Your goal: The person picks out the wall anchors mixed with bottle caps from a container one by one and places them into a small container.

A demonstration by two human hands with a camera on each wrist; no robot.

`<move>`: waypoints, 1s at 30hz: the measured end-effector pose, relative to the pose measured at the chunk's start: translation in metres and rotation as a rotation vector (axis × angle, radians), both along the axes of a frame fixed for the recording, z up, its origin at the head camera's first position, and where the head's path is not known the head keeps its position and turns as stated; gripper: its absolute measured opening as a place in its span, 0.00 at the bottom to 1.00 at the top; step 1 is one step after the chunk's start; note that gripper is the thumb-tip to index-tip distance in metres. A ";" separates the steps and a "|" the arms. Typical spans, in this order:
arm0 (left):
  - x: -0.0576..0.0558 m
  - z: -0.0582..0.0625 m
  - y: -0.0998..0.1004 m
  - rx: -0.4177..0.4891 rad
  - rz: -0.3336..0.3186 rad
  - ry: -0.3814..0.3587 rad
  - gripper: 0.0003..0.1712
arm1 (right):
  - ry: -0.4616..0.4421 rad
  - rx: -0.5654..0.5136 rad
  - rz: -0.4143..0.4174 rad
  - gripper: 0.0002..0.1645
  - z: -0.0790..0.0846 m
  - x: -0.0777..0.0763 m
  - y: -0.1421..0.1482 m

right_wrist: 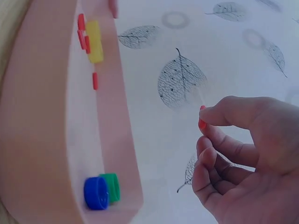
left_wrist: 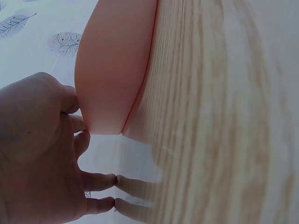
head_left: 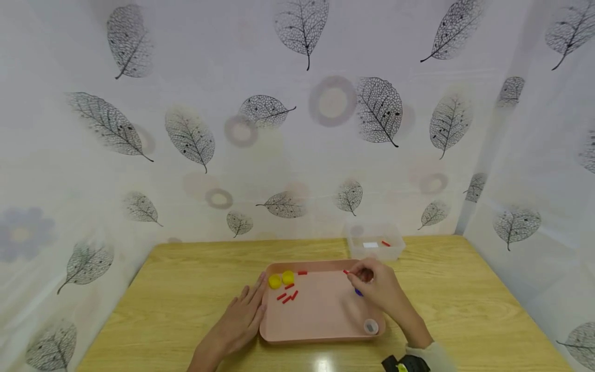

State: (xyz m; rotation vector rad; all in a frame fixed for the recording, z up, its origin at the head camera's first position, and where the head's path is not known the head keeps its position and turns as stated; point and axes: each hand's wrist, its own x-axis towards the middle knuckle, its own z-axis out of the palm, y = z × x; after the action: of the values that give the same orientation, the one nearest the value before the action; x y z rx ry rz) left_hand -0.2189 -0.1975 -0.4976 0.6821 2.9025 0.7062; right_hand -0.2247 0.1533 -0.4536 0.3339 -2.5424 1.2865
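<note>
My right hand (head_left: 382, 289) is over the right part of a pink tray (head_left: 325, 307). Between its thumb and forefinger it pinches a short red stick (right_wrist: 202, 118). Below that hand, a blue cap (right_wrist: 96, 193) and a green cap (right_wrist: 112, 186) sit in the tray's corner; the head view shows little of them behind the fingers. My left hand (head_left: 239, 318) rests against the tray's left side, fingers straight, with fingertips at the rim. Several loose red sticks (head_left: 281, 296) lie in the tray's left part, near two yellow caps (head_left: 275, 281).
A white round cap (head_left: 371, 326) sits in the tray's near right corner. Behind the tray, a clear plastic box (head_left: 395, 251) holds a red stick (head_left: 386, 243). The wooden table (head_left: 186, 284) meets a leaf-patterned curtain (head_left: 279, 165) at the back.
</note>
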 end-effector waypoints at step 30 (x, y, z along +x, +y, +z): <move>-0.001 -0.001 -0.001 0.023 -0.006 -0.019 0.34 | 0.327 0.094 -0.193 0.06 -0.020 -0.059 0.076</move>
State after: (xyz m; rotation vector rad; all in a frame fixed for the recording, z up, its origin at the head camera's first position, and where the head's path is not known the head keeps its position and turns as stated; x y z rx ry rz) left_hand -0.2200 -0.1987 -0.4982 0.6828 2.8783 0.7421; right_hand -0.2840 0.2292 -0.4732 0.2840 -2.2971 0.9571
